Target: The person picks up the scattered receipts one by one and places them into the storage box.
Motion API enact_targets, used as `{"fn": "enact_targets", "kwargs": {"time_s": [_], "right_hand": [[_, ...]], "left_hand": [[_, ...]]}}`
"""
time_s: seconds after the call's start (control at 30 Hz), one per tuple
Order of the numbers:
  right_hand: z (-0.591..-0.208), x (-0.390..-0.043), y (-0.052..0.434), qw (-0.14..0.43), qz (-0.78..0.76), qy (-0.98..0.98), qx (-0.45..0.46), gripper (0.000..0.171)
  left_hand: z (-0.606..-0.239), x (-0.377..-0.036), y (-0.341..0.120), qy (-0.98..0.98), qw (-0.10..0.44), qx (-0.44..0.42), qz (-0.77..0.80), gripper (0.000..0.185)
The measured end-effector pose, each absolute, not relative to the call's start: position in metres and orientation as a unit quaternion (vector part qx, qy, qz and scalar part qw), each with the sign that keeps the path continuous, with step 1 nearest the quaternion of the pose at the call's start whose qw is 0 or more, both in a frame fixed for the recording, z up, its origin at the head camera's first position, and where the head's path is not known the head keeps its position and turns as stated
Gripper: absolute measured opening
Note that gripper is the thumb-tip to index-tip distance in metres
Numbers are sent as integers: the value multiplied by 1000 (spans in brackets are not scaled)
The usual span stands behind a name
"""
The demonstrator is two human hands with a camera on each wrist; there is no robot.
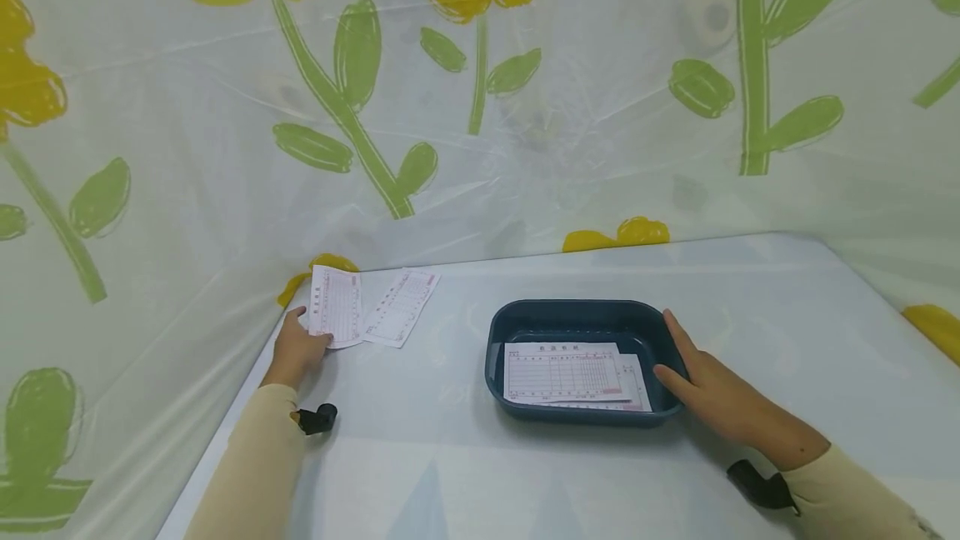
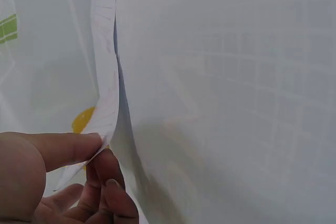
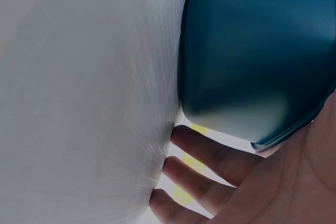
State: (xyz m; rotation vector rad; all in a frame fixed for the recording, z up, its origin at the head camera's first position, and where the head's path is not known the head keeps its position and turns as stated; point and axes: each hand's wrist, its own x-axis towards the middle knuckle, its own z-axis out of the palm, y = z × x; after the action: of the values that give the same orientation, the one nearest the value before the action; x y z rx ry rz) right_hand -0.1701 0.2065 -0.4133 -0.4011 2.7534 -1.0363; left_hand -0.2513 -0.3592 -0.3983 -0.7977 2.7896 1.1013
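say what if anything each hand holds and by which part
The left hand pinches a paper slip by its near edge. The right hand touches the tray at its right rim; whether it grips is unclear.

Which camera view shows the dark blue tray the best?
The head view: it shows the dark blue tray from above, with most of its rim and the paper slips inside. The right wrist view shows only part of its outside, near the right hand; the left wrist view, nothing.
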Motion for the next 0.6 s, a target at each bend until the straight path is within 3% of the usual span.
{"fn": "enact_targets", "kwargs": {"time_s": [0.37, 0.6], "right_hand": [[-411, -171, 207, 82, -345, 925, -138, 86], [-412, -170, 206, 89, -344, 925, -135, 86]], "left_hand": [[-397, -241, -357, 892, -53, -235, 383, 73], [-396, -234, -354, 882, -54, -244, 400, 62]]}}
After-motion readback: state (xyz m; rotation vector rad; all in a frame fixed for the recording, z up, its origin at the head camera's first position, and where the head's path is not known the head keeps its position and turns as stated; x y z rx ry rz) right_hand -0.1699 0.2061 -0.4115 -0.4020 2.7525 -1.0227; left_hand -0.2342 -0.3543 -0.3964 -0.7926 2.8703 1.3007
